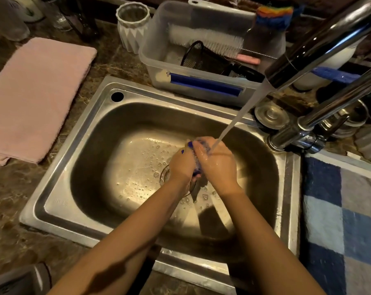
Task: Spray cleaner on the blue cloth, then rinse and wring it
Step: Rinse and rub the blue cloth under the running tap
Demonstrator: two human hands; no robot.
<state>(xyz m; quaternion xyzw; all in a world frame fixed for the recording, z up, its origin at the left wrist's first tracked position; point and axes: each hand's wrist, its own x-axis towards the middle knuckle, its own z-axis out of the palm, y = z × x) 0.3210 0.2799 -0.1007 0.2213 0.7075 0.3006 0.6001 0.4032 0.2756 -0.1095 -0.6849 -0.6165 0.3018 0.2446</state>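
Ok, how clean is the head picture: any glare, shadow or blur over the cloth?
Head view: dim, warm light; glare on the floor of the sink; forearm shadows darken its near wall; wide-angle bends the rim; the blue cloth shows only as slivers between the left hand and right hand, blurred under the water stream.

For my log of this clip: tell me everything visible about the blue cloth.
The blue cloth is bunched small and mostly hidden, squeezed between the left hand and right hand above the sink drain. Only dark blue edges show between the fingers. It looks wet; the water stream lands on it and the right hand.
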